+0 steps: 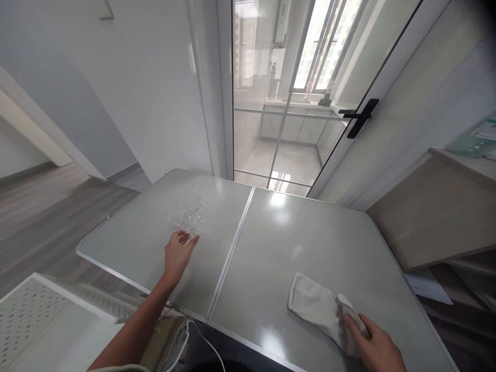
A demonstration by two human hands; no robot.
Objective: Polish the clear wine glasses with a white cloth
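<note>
A grey folding table (302,243) with a centre seam fills the view. My left hand (179,253) reaches out over its left half, fingers curled at the edge of a clear crumpled piece of plastic wrap (188,214). Whether the fingers grip the plastic is unclear. My right hand (375,346) rests at the near right, fingers pressed on the end of a white sock (318,307) that lies flat on the table, its open cuff pointing left.
A glass sliding door (271,103) and a white door with a black handle (358,116) stand behind the table. A wooden shelf unit (437,206) sits to the right. A white perforated panel (34,320) and white cables (194,341) lie at the near left.
</note>
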